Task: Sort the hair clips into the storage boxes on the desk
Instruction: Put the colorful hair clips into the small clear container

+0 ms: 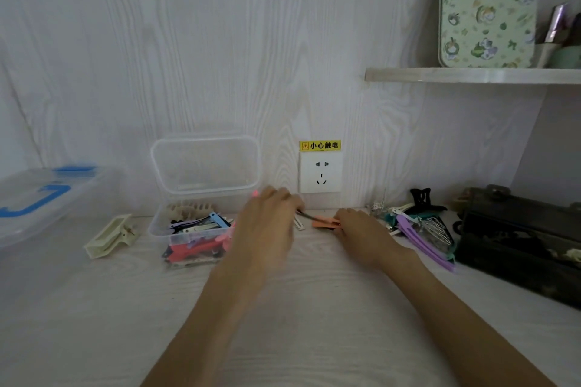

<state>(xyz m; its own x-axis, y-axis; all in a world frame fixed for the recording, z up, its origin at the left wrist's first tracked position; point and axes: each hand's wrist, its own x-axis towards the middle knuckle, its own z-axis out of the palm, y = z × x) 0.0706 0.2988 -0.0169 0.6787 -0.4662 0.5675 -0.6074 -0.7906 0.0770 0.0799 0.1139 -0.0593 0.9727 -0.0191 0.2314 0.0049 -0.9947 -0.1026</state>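
My left hand (267,223) hovers at the right edge of the small clear storage box (163,229), blurred, pinching a thin dark hair clip (306,214). A white clip (299,224) lies just below it on the desk. My right hand (361,231) rests on the desk and grips an orange hair clip (325,223). The box holds several clips, purple, blue, red and beige. A pile of loose clips (415,220), purple, black and metal, lies to the right of my right hand. A cream claw clip (110,236) sits left of the box.
A large clear bin with blue handles (47,198) stands at the far left. The small box's open lid (204,163) leans on the wall. A dark case (518,236) fills the right side. A wall socket (320,171) is behind my hands, a shelf (471,75) above right.
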